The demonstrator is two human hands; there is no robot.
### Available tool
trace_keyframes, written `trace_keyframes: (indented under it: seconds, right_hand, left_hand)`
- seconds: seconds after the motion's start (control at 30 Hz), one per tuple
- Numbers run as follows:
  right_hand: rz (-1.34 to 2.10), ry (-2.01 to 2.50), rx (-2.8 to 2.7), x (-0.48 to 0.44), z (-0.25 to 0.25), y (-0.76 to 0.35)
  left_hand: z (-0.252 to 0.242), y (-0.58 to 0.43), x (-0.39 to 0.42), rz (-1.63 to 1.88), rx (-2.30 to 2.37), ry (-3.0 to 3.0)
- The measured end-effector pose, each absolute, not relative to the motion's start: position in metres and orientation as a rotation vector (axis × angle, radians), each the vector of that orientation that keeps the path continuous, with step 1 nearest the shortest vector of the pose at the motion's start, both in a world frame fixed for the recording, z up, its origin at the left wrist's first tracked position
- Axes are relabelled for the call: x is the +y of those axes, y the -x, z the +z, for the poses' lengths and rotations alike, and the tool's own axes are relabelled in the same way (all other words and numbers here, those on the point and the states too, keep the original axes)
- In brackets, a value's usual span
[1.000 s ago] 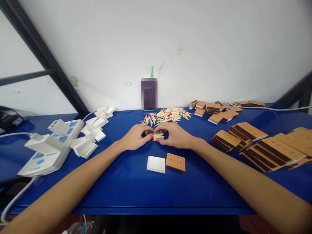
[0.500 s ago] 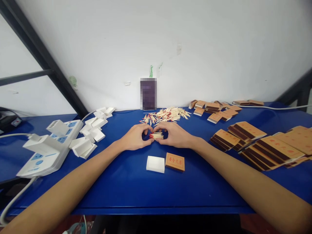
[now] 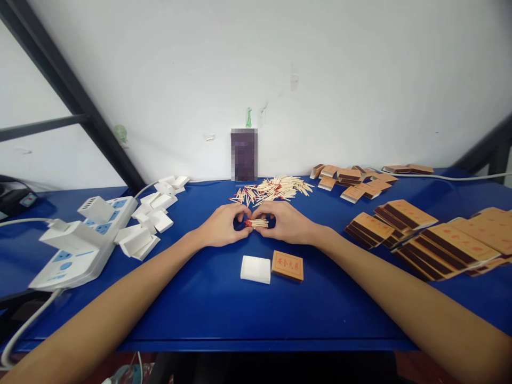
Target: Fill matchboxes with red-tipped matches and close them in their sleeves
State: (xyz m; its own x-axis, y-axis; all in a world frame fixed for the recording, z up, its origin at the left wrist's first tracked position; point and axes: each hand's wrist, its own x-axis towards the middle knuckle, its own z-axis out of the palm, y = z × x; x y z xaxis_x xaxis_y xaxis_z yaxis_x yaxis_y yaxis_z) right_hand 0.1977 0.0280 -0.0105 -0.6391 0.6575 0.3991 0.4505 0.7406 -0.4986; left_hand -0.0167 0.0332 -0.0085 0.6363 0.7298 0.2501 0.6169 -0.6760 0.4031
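Observation:
A small bundle of red-headed matches (image 3: pixel 259 223) lies sideways between my hands, heads toward the left. My left hand (image 3: pixel 226 225) curls its thumb and fingers around the head end. On the other side, the thumb and fingers of my right hand (image 3: pixel 288 222) close about the sticks. Nearer me, a white matchbox tray (image 3: pixel 255 269) rests beside an orange matchbox sleeve (image 3: pixel 287 265) with red characters. Just beyond my hands spreads a loose pile of matches (image 3: pixel 282 188).
White trays (image 3: pixel 154 210) are heaped on the left, next to a power strip (image 3: pixel 86 250) with plugged-in chargers. Flattened sleeves (image 3: pixel 444 248) stack on the right, with opened sleeves (image 3: pixel 356 178) behind them. A pixelated dark object (image 3: pixel 244 154) stands against the wall.
The matches between my hands look gathered into a slightly tighter, more even bundle. Both hands stay in nearly the same place.

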Motion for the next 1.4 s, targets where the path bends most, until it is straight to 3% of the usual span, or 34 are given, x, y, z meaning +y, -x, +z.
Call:
trace_keyframes:
  seconds: [0.53,0.9,1.4]
  right_hand:
    - [0.432,0.795,-2.435,0.027,-0.006,-0.198]
    - [0.472,0.827,-2.38,0.03,-0.012,-0.201]
    - [0.49,0.858,-2.288,0.029,-0.008,-0.202]
  left_hand:
    - [0.032,0.022,-0.014,0.149,0.768,-2.775]
    - [0.013,0.029,0.007,0.519,0.603,-2.812]
    - [0.004,0.032,0.016,0.506,0.944,-2.764]
